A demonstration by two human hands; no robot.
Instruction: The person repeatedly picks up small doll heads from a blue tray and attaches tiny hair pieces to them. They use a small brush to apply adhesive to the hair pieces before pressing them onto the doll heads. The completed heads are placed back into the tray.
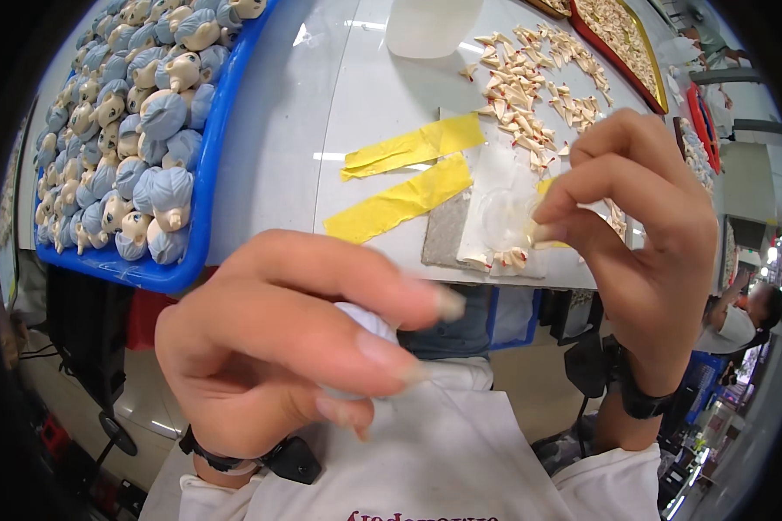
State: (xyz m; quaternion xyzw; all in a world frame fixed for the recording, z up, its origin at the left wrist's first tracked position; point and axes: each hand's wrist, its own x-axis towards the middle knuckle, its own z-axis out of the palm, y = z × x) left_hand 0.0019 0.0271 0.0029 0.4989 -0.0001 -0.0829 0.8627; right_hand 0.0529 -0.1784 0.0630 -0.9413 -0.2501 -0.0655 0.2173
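Observation:
My left hand (278, 339) is in front of my chest, its fingers curled around a small rounded pale-blue piece (367, 323). It looks like one of the blue-haired doll heads, though my fingers hide most of it. My right hand (639, 195) is over the right side of a white sheet (487, 195), thumb and fingertips brought together in a pinch. Whatever sits between those fingertips is too small to make out. Beside them on the sheet lies a clear, shiny round patch (506, 217). Several cream pointed pieces with red tips (509, 258) lie at the sheet's near edge.
At the left, a blue tray (202, 187) holds many doll heads (161, 113). Two yellow tape strips (400, 200) cross onto a grey board (446, 234). More pointed pieces (521, 95) lie beyond, near a translucent container (433, 26). A tray of small pieces (643, 61) stands far right.

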